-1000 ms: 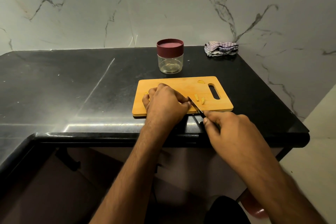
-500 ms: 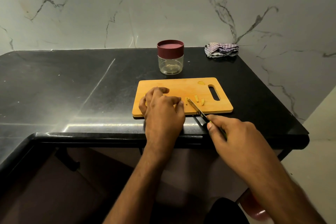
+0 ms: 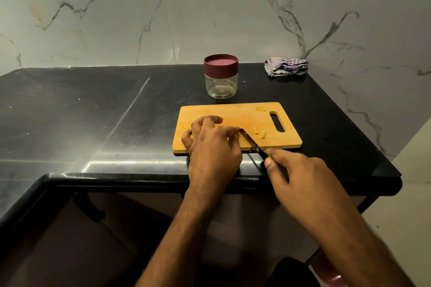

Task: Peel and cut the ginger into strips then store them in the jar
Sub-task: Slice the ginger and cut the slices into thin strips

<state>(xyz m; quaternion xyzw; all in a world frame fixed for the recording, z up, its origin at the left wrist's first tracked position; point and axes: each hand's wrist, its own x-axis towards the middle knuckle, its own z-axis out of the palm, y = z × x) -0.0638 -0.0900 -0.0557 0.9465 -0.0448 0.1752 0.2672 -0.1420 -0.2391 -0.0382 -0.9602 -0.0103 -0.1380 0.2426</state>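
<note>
Gripping knife (image 3: 250, 141), hands (image 3: 213, 147) low over board (image 3: 235, 113)

A home kitchen is indicated: black stone table (image 3: 93, 112), marble-veined wall (image 3: 116, 18), wooden cutting board (image 3: 210, 112), lidded jar (image 3: 221, 75), checked cloth (image 3: 286, 66) at upper right.

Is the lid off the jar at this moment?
No, the dark red lid sits on top of the clear jar behind the cutting board.

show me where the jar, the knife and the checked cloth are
jar (image 3: 221, 86), head view, on its clear glass body.
knife (image 3: 247, 139), head view, on the blade.
checked cloth (image 3: 286, 66), head view, on the middle of the crumpled bundle.
</note>
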